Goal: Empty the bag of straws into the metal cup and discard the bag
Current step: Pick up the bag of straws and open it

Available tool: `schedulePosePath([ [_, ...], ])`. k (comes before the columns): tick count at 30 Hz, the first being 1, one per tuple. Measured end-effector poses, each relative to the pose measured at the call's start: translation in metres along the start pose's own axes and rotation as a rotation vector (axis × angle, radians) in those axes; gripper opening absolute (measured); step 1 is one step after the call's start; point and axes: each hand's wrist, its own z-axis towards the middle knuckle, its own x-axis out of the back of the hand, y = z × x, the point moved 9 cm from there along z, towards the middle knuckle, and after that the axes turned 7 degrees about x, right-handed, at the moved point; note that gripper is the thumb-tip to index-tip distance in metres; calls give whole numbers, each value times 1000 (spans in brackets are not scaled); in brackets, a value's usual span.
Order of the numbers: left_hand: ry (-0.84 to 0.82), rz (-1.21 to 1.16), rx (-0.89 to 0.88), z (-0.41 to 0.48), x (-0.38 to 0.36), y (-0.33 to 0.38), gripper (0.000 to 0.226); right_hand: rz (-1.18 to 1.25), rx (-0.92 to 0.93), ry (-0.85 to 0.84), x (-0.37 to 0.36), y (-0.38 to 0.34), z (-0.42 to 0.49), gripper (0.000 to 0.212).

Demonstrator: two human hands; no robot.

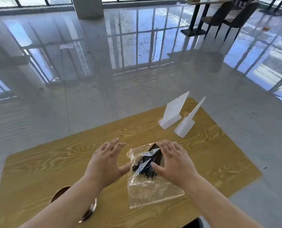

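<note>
Table: a wooden table [43, 163] with strong yellow-brown grain fills the lower part of the view, on a glossy pale floor [87, 102].
Bag: a clear plastic bag [151, 190] lies flat on the table, near its middle and in front of the person; its near end is crinkled and see-through.
Straws: a bundle of black straws [147, 163] sits inside the far half of the bag, angled from near-left to far-right.
Left hand: the left hand [104, 162] is spread open with the palm down, just left of the bag; the thumb tip reaches the bag's left edge, and it has hold of nothing.
Right hand: the right hand [174, 163] is open with the fingers splayed, laid over the right side of the bag and straws; whether it presses or merely hovers cannot be told, and it grips nothing.
Metal cup: a metal cup [63, 191] stands at the near-left of the table, mostly hidden under the left forearm.
White stands: two white plastic stands [173, 112] sit side by side near the far right corner of the table.
Background: dark chairs [226, 18] stand far off on the right.
</note>
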Motion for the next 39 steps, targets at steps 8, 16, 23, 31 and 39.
schedulePosePath([
  [8,-131,88,5,14,-86,10,97,20,-59,-68,-69,51,-4,91],
  [16,-289,105,-18,6,-171,18,81,107,-185,-182,-135,90,-20,87],
  [23,-315,161,-1,5,-200,-3,78,223,-310,-150,-156,112,-29,78],
  [31,-353,274,-19,7,-212,6,96,388,-367,-123,-170,109,-22,74],
  [39,-353,311,-58,3,-208,9,86,704,-480,-157,-187,120,-22,58],
])
